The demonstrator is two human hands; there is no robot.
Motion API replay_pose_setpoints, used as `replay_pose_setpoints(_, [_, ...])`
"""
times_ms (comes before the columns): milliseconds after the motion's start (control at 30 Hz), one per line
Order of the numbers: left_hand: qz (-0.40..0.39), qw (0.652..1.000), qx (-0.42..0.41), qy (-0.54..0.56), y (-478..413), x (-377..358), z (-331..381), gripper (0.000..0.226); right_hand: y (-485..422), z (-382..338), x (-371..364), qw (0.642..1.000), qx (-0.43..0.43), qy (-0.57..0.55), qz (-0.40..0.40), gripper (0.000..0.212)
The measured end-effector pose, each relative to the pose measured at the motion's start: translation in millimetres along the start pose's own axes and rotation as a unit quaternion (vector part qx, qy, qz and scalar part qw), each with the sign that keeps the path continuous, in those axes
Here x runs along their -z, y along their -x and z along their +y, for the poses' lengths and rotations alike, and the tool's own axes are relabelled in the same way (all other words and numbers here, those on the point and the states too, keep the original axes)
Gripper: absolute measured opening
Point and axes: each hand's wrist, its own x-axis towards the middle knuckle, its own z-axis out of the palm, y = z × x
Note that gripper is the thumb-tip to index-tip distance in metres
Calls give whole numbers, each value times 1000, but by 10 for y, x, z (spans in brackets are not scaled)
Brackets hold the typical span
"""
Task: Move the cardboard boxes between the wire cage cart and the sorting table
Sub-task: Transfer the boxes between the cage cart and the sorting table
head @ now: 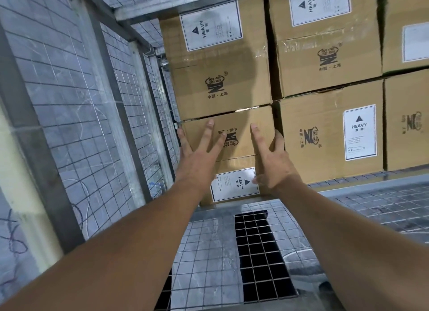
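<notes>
The nearest cardboard box sits low against the wire cage wall, the left hand spread flat on its face, apart from the right hand - whose fingers hook its right edge.

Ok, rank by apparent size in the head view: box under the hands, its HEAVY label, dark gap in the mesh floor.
1. box under the hands
2. dark gap, nearer the camera
3. HEAVY label

Grey marbled floor, black patch
</notes>
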Motion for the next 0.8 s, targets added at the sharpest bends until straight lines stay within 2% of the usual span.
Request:
replay_pose_setpoints(100, [13, 999, 11, 37, 23, -18, -25, 117, -25, -9, -38, 1000, -2, 18, -3, 157])
replay_pose_setpoints(200, [16, 997, 24, 69, 36, -8, -52, 116, -19, -15, -33, 999, -4, 37, -6, 159])
replay_pose_setpoints(333, [3, 997, 24, 76, 14, 8, -71, 114, -4, -62, -3, 998, -7, 59, 14, 152])
replay_pose_setpoints(433, [6, 999, 29, 19, 11, 14, -74, 114, 13, -109, -8, 986, 18, 138, 89, 133])
replay_pose_setpoints(500, [10, 999, 25, -18, 22, 22, -54, 113, -3, -148, -18, 957, 54, 232, 164, 124])
replay_pose_setpoints(533, [12, 999, 22, -28, 29, 21, -38, 112, -18, -170, -20, 948, 68, 256, 177, 119])
replay_pose_setpoints(667, [22, 999, 12, -29, 31, -24, 7, 113, -93, -203, -63, 948, 104, 266, 143, 115])
replay_pose_setpoints(800, [11, 1000, 12, -21, 13, -12, 36, 108, -118, -208, -99, 960, 97, 232, 124, 119])
